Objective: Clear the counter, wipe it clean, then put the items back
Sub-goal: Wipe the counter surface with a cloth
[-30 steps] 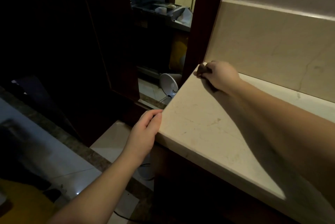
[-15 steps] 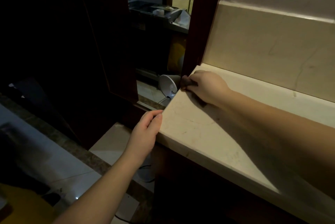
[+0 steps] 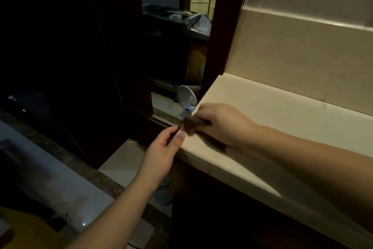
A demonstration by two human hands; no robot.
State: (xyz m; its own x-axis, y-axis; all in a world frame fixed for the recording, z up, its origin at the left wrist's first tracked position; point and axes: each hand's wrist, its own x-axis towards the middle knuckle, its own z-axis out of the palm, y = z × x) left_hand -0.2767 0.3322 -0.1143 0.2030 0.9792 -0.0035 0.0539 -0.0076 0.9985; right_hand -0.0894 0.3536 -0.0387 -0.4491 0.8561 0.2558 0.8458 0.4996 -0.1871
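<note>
The cream stone counter (image 3: pixel 272 119) runs from the middle of the view to the lower right, bare on top. My right hand (image 3: pixel 220 123) lies on its near left corner and grips a small dark cloth (image 3: pixel 191 123), which is blurred with motion at the counter's edge. My left hand (image 3: pixel 163 152) is just below and left of that corner, thumb against the counter's edge, fingers loosely curled under the cloth. Whether its fingertips touch the cloth is unclear.
A beige tiled wall (image 3: pixel 302 51) rises behind the counter. A dark wooden frame (image 3: pixel 218 27) stands at the counter's left end. Beyond it are a white round fan-like object (image 3: pixel 186 97) on the floor and a dark cluttered shelf (image 3: pixel 173 16). Pale floor tiles (image 3: pixel 60 178) lie lower left.
My right hand has slid the cloth along the counter's left edge from the back corner to the front corner, meeting my left hand, which stayed at that corner.
</note>
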